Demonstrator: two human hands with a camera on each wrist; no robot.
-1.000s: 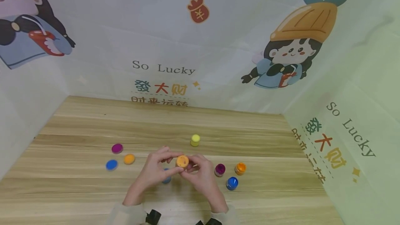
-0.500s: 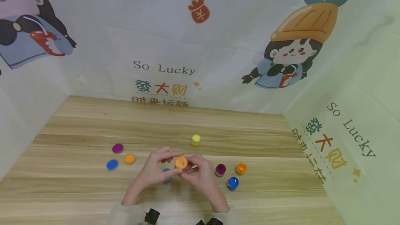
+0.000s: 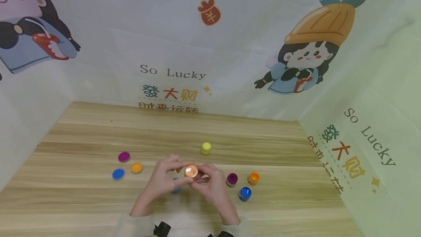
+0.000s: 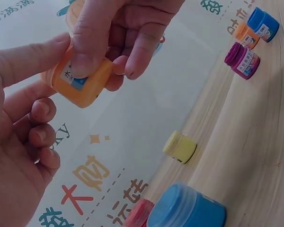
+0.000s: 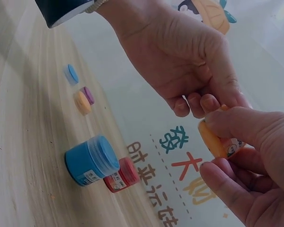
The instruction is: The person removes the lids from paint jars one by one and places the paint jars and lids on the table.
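An orange paint jar (image 3: 191, 171) is held up off the table between both hands. At its capped end, the thumb and index finger of my left hand (image 3: 162, 178) pinch the rim; the other fingers curl loosely in the left wrist view. My right hand (image 3: 210, 182) grips the jar's body, its thumb across the label in the left wrist view. Below the hands stands a light blue jar (image 5: 90, 161), partly hidden by my left hand in the head view. Beside it is a red jar (image 5: 122, 175), seen only in the wrist views.
Purple (image 3: 124, 157), orange (image 3: 136, 168) and blue lids (image 3: 118, 174) lie at the left. Uncapped purple (image 3: 231, 179), orange (image 3: 253, 178) and blue jars (image 3: 245, 194) stand at the right. A yellow jar (image 3: 206, 148) is behind the hands. Printed cloth walls enclose the wooden table (image 3: 263, 138).
Both hands keep nearly the same place and hold. The orange jar has tilted slightly, and bright glare now shows on its top.
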